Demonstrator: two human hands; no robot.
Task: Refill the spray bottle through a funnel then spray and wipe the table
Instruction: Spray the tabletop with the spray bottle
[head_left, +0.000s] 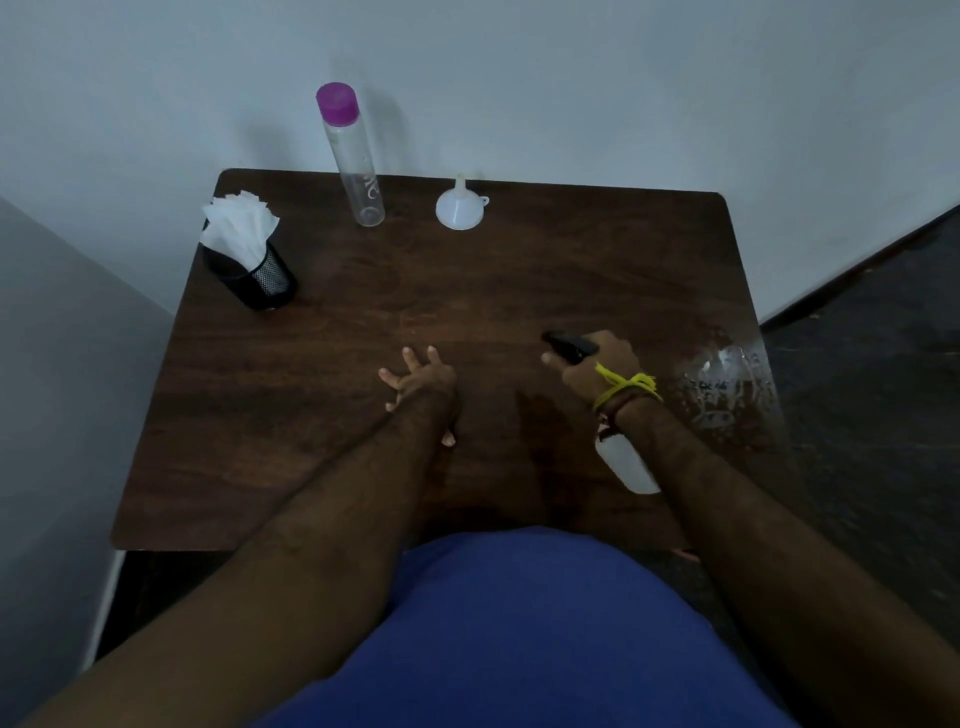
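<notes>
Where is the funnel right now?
In the head view, the funnel sits mouth-down at the table's far edge, just right of the purple-capped bottle.

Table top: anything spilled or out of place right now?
Yes: a wet, glistening patch sits at the table's right edge, beside the right hand holding the spray bottle. It looks like unwiped spray. Nothing else stands out.
</notes>
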